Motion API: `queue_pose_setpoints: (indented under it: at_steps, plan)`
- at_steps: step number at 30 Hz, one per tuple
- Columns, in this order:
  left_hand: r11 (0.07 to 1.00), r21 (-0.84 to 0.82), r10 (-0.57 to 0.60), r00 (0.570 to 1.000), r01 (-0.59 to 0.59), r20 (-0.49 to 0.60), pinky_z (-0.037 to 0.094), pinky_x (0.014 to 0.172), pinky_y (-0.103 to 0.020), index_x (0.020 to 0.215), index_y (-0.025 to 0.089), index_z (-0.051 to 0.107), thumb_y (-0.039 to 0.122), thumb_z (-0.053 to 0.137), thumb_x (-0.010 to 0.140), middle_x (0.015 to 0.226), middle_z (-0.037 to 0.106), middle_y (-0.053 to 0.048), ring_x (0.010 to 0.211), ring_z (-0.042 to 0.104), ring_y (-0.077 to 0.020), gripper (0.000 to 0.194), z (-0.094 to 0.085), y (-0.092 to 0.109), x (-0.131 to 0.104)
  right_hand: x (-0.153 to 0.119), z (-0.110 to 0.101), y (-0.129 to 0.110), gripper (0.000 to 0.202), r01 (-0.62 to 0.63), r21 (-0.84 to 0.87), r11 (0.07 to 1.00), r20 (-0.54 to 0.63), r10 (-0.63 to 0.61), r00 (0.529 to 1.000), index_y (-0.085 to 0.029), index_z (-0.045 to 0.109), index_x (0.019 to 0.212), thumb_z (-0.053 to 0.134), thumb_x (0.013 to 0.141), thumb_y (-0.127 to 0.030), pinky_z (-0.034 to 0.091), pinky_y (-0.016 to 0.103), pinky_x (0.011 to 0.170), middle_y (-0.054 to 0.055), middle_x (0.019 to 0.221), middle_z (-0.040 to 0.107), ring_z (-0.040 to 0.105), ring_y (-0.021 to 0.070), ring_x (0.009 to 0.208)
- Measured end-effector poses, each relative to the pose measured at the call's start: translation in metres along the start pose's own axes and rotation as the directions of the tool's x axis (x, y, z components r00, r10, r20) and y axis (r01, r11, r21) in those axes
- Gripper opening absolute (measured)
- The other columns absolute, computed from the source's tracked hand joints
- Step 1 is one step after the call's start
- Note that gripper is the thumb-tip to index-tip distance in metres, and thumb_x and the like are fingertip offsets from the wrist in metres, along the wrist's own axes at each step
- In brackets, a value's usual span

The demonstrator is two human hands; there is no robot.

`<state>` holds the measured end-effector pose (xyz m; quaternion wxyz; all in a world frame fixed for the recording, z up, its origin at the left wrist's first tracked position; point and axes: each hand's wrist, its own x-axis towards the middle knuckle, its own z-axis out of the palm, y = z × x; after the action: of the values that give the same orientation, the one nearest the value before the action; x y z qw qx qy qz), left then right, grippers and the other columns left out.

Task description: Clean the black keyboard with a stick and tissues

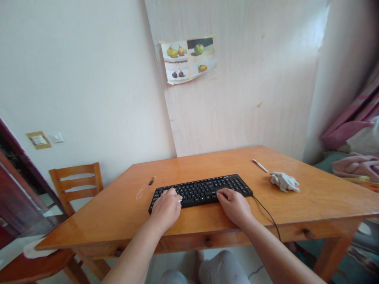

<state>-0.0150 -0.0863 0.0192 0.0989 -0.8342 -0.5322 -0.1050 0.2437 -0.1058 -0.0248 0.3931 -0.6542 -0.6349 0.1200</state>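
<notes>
A black keyboard [198, 192] lies on the wooden table, slightly tilted, its cable running off the front edge at the right. Over the keyboard's left part rests my left hand [167, 207], fingers curled, with a small bit of something white showing by the thumb. My right hand [235, 205] is closed at the keyboard's front edge, right of its middle; whatever its fingers hold, if anything, is hidden.
On the table [118, 217] are a small black object [152, 181] at the left, a white pen [260, 165] and a crumpled grey-white cloth [284, 182] at the right. A wooden chair [77, 183] stands left. Fruit pictures [189, 59] hang behind.
</notes>
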Motion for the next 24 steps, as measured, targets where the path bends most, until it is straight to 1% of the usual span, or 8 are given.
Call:
queue_pose_setpoints:
  at_steps: [3,6,10,12,14,18,21,24]
  plan:
    - [1.000,-0.007,-0.002,1.000,0.002,-0.008,0.045,0.081,-0.034,0.094,0.024,0.074,0.016,0.046,0.089,0.101,0.063,-0.008,0.098,0.058,-0.0229,0.030,0.001,-0.001,0.002,0.000,0.001,0.002,0.029,0.004,0.005,1.000,0.000,-0.004,1.000,-0.024,0.070,0.076,0.047,0.091,-0.034,0.038,0.027,0.067,0.003,0.081,0.074,0.065,0.0196,0.079]
    - [0.999,-0.054,0.003,0.999,-0.005,-0.042,0.044,0.081,-0.032,0.093,0.025,0.074,0.017,0.047,0.088,0.100,0.063,-0.007,0.097,0.058,-0.0217,0.029,0.000,-0.008,0.000,0.000,0.002,0.002,0.029,0.010,-0.002,1.000,-0.007,-0.010,1.000,-0.024,0.069,0.074,0.047,0.091,-0.034,0.037,0.027,0.066,0.003,0.079,0.074,0.066,0.0194,0.078]
    - [0.986,-0.156,-0.080,0.987,0.057,-0.142,0.044,0.083,-0.031,0.100,0.024,0.073,0.019,0.046,0.092,0.103,0.064,-0.006,0.098,0.060,-0.0196,0.030,0.001,-0.024,-0.006,0.000,0.001,0.001,0.029,0.014,-0.003,1.000,-0.013,-0.014,1.000,-0.025,0.067,0.072,0.046,0.091,-0.033,0.036,0.027,0.066,0.002,0.077,0.073,0.066,0.0191,0.077]
    - [0.980,-0.180,-0.112,0.979,0.081,-0.168,0.045,0.084,-0.030,0.104,0.023,0.073,0.020,0.045,0.093,0.106,0.064,-0.006,0.099,0.060,-0.0194,0.030,0.003,-0.029,-0.008,0.000,0.001,-0.001,0.029,0.014,0.005,1.000,-0.017,-0.014,1.000,-0.025,0.068,0.073,0.046,0.090,-0.033,0.036,0.026,0.066,0.002,0.078,0.074,0.066,0.0191,0.078]
    - [0.984,-0.164,-0.096,0.982,0.069,-0.161,0.045,0.084,-0.030,0.104,0.024,0.073,0.020,0.045,0.093,0.105,0.064,-0.006,0.098,0.060,-0.0194,0.029,0.006,-0.029,-0.011,0.000,0.000,-0.001,0.028,0.012,0.010,1.000,-0.012,-0.012,1.000,-0.025,0.069,0.074,0.047,0.090,-0.032,0.037,0.026,0.067,0.002,0.079,0.074,0.066,0.0193,0.079]
    - [0.997,-0.068,-0.045,0.992,0.037,-0.114,0.044,0.084,-0.031,0.103,0.024,0.073,0.015,0.046,0.091,0.103,0.063,-0.007,0.095,0.059,-0.0202,0.031,0.008,-0.017,-0.015,-0.001,-0.001,-0.002,0.029,0.007,0.003,1.000,-0.003,-0.007,1.000,-0.024,0.069,0.074,0.047,0.090,-0.032,0.037,0.026,0.068,0.002,0.080,0.074,0.066,0.0192,0.078]
    - [0.999,-0.002,-0.048,0.996,0.048,-0.077,0.044,0.083,-0.033,0.101,0.024,0.073,0.015,0.045,0.091,0.103,0.063,-0.008,0.096,0.058,-0.0219,0.031,0.004,-0.010,-0.018,-0.002,-0.002,-0.003,0.030,-0.003,-0.003,1.000,0.006,0.003,1.000,-0.024,0.070,0.074,0.046,0.091,-0.033,0.038,0.027,0.068,0.003,0.079,0.074,0.066,0.0200,0.079]
    - [0.998,0.029,-0.056,0.998,0.057,-0.040,0.044,0.084,-0.034,0.098,0.023,0.074,0.016,0.045,0.091,0.103,0.063,-0.008,0.098,0.057,-0.0228,0.030,-0.001,-0.009,-0.016,-0.002,-0.002,-0.003,0.030,-0.013,-0.003,1.000,0.010,0.013,1.000,-0.024,0.071,0.075,0.047,0.091,-0.034,0.039,0.028,0.068,0.003,0.081,0.075,0.066,0.0207,0.080]
